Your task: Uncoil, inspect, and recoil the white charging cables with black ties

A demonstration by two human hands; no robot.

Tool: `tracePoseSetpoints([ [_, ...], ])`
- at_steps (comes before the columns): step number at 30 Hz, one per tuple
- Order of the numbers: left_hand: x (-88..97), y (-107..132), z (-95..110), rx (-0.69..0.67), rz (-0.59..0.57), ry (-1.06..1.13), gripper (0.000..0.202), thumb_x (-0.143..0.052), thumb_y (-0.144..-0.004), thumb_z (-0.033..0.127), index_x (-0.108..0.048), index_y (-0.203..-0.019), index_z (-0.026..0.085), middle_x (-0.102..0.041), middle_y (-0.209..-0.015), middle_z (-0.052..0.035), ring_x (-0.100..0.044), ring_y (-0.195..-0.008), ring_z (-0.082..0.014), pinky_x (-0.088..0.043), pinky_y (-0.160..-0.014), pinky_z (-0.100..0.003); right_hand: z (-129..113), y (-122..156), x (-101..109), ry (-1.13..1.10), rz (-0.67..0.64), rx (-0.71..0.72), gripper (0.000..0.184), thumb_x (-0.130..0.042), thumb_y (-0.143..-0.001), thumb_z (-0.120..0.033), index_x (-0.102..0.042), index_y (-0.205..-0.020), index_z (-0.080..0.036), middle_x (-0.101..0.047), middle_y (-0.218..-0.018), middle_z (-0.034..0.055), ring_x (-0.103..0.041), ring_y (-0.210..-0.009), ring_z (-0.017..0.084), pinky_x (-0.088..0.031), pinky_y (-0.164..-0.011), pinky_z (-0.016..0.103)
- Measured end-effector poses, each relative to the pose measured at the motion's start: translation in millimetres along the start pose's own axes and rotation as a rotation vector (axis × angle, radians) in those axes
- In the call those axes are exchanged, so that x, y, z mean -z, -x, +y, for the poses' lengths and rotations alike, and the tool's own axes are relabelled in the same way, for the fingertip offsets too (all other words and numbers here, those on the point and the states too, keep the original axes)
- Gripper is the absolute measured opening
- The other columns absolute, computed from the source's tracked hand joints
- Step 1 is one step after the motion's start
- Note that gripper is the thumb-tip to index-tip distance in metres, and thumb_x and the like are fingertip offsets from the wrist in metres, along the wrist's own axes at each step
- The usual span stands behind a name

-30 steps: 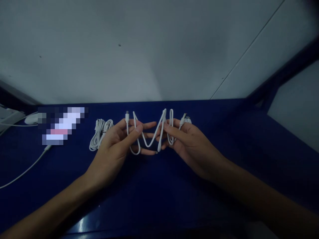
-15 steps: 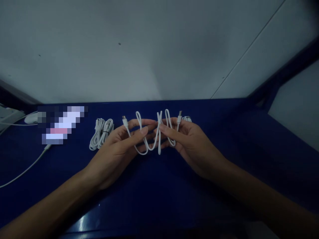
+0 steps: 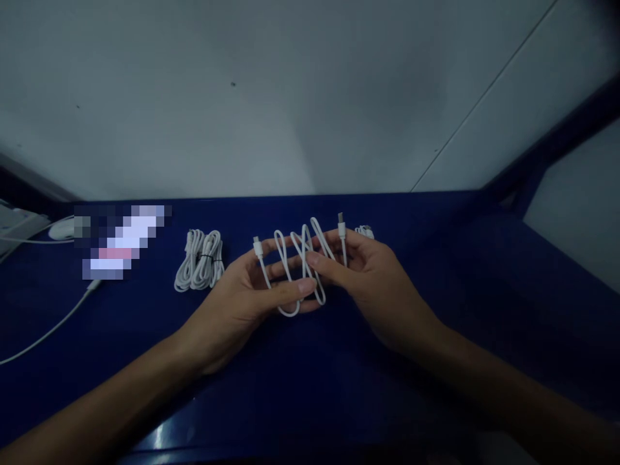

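Note:
A white USB cable (image 3: 287,279) is held in loose zigzag loops between my hands, above the blue table. My left hand (image 3: 252,290) grips its left loops, thumb across the front and fingers behind. One plug stands up beside the left index finger. My right hand (image 3: 361,268) pinches the right-hand loops with the thumb near the crossing strands. The larger metal-tipped plug points up by the right fingers. Parts of the cable behind the thumbs are hidden.
Bundled white cables (image 3: 196,261) lie left of my left hand, one bound with a dark tie. Another white cable (image 3: 364,230) shows partly behind my right hand. At left lies a pixelated lit device (image 3: 128,242) with a white cord (image 3: 53,339). A pale wall (image 3: 271,116) rises behind the blue table (image 3: 300,400).
My hands have come closer together, bringing the cable loops nearer each other. The left hand has moved right and slightly down, its thumb now lower across the loops.

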State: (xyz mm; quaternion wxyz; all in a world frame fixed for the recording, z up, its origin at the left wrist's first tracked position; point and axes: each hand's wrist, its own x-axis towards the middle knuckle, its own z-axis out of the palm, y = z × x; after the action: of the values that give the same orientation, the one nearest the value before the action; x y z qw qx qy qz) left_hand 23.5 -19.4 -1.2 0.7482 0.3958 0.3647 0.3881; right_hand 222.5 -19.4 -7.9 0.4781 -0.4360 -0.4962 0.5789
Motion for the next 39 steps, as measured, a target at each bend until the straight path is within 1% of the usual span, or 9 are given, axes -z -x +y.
tracePoseSetpoints([
  [3, 0.0, -1.5, -1.6, -0.025, 0.024, -0.034, 0.038, -0.091, -0.091, 0.016, -0.076, -0.125, 0.021, -0.081, -0.131, -0.0113, -0.081, -0.112, -0.0265, -0.071, -0.096, -0.04, -2.6, 1.3, -0.5, 0.014, -0.006, -0.017, 0.02, -0.084, -0.097, -0.041, -0.08, -0.108, -0.025, -0.084, -0.108, 0.0055, -0.081, -0.099, 0.024, -0.068, -0.091, 0.042],
  [8, 3.4, -1.5, -1.6, -0.053, 0.064, -0.109, 0.027, -0.09, -0.093, 0.025, -0.077, -0.116, 0.017, -0.086, -0.11, -0.0111, -0.085, -0.097, -0.0248, -0.07, -0.099, -0.041, -0.6, -1.4, 2.4, -0.034, 0.055, -0.066, 0.023, -0.085, -0.096, -0.043, -0.081, -0.107, -0.024, -0.083, -0.106, 0.0058, -0.081, -0.093, 0.023, -0.067, -0.089, 0.042],
  [12, 5.7, -0.2, -0.7, -0.089, 0.087, -0.184, 0.023, -0.086, -0.097, 0.031, -0.079, -0.113, 0.017, -0.086, -0.117, -0.0132, -0.085, -0.103, -0.0275, -0.069, -0.099, -0.039, 2.6, -3.4, 3.9, -0.064, 0.095, -0.054, 0.025, -0.085, -0.095, -0.045, -0.081, -0.108, -0.024, -0.082, -0.106, 0.0058, -0.08, -0.099, 0.024, -0.063, -0.097, 0.044],
  [18, 7.8, -0.4, -0.9, -0.126, 0.095, -0.191, 0.024, -0.084, -0.099, 0.032, -0.075, -0.117, 0.019, -0.084, -0.126, -0.012, -0.084, -0.109, -0.0283, -0.069, -0.099, -0.038, 3.2, -4.5, 5.4, -0.097, 0.1, -0.125, 0.027, -0.087, -0.093, -0.044, -0.081, -0.111, -0.025, -0.081, -0.109, 0.0057, -0.077, -0.107, 0.025, -0.059, -0.104, 0.046],
  [22, 7.5, 0.8, 0.6, -0.133, 0.106, -0.246, 0.023, -0.084, -0.099, 0.033, -0.075, -0.116, 0.02, -0.084, -0.125, -0.0104, -0.085, -0.106, -0.0273, -0.069, -0.097, -0.036, 1.8, -5.6, 5.8, -0.088, 0.106, -0.168, 0.028, -0.09, -0.09, -0.039, -0.081, -0.11, -0.023, -0.081, -0.109, 0.0066, -0.076, -0.105, 0.025, -0.058, -0.102, 0.045],
  [26, 6.3, 1.4, 3.1, -0.143, 0.106, -0.268, 0.023, -0.083, -0.1, 0.034, -0.075, -0.115, 0.019, -0.084, -0.127, -0.0113, -0.085, -0.105, -0.0276, -0.069, -0.097, -0.037, 1.4, -7.2, 4.1, -0.112, 0.183, -0.159, 0.023, -0.09, -0.089, -0.03, -0.081, -0.108, -0.021, -0.078, -0.105, 0.0046, -0.074, -0.094, 0.02, -0.058, -0.097, 0.042],
  [30, 5.9, 0.9, 3.5, -0.16, 0.091, -0.261, 0.021, -0.081, -0.102, 0.034, -0.075, -0.116, 0.019, -0.084, -0.123, -0.0112, -0.085, -0.104, -0.027, -0.069, -0.097, -0.037, 1.1, -7.5, 3.6, -0.133, 0.228, -0.137, 0.023, -0.09, -0.089, -0.029, -0.083, -0.109, -0.02, -0.075, -0.099, 0.0028, -0.069, -0.086, 0.017, -0.058, -0.091, 0.038],
  [36, 8.8, -0.8, 0.3, -0.172, 0.134, -0.206, 0.019, -0.081, -0.101, 0.032, -0.077, -0.115, 0.019, -0.086, -0.116, -0.0113, -0.085, -0.103, -0.0265, -0.068, -0.1, -0.039, -1.5, -5.4, 2.9, -0.205, 0.25, -0.133, 0.016, -0.089, -0.089, -0.029, -0.084, -0.101, -0.019, -0.072, -0.105, 0.0047, -0.069, -0.093, 0.018, -0.059, -0.085, 0.035],
  [39, 9.3, -1.8, -0.1, -0.14, 0.159, -0.164, 0.018, -0.084, -0.099, 0.029, -0.078, -0.113, 0.018, -0.086, -0.119, -0.0112, -0.084, -0.106, -0.0272, -0.068, -0.103, -0.04, 0.7, -5.7, 4.1, -0.208, 0.209, -0.14, 0.018, -0.09, -0.089, -0.034, -0.084, -0.099, -0.02, -0.073, -0.103, 0.005, -0.069, -0.096, 0.02, -0.057, -0.089, 0.037],
])
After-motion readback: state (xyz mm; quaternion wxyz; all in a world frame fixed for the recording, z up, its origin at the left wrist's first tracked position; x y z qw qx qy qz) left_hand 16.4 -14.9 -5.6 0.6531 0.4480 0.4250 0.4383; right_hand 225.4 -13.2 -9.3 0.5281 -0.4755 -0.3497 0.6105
